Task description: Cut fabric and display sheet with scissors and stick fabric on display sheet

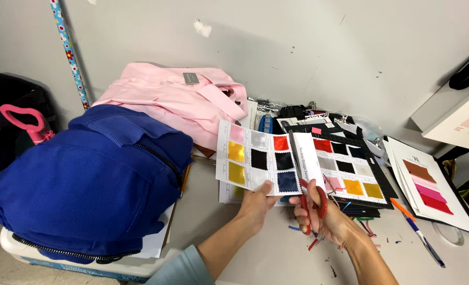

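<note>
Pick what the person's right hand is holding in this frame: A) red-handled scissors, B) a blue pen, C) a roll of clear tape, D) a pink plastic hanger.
A: the right hand has its fingers through the red-handled scissors, at the lower edge of the white card of square fabric swatches that the left hand holds up; the blue pen lies on the table.

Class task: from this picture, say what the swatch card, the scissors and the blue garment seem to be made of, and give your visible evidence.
Swatch card: white card or paper, bending in the left hand; its squares look like glossy satin, judging by their sheen. Scissors in the right hand: red handles, probably smooth plastic; blades barely show. Blue garment: matte woven or knitted fabric, ribbed at the collar, with a zip.
</note>
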